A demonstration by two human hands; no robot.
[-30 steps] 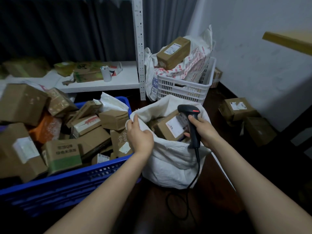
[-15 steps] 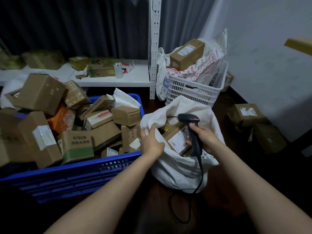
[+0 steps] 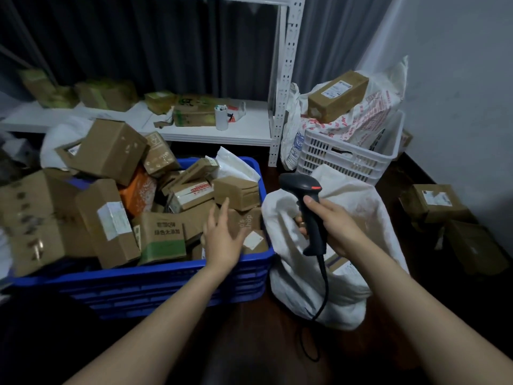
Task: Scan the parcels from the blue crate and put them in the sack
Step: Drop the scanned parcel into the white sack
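Blue plastic crate (image 3: 166, 276) sits heaped with well over a dozen cardboard parcels (image 3: 111, 218). The left hand (image 3: 224, 240) hovers over them, fingers spread and loose, holding nothing. The right hand (image 3: 333, 226) grips one black scanner (image 3: 308, 207) above the single white sack (image 3: 347, 287), where one labelled box (image 3: 340, 266) shows. One white basket (image 3: 347, 159) holds printed bags (image 3: 369, 120) and one long box (image 3: 337, 95).

A single wide-angle view looks from head height, forward and steeply down, onto the blue crate (image 3: 144, 276), which fills the lower left. The camera is close: the left forearm (image 3: 155, 323) and right forearm (image 3: 416, 307) enter from the bottom edge. The white sack (image 3: 347, 295) stands right of the crate, and the white shelf (image 3: 222, 134) and dark curtain (image 3: 138, 37) are behind it.
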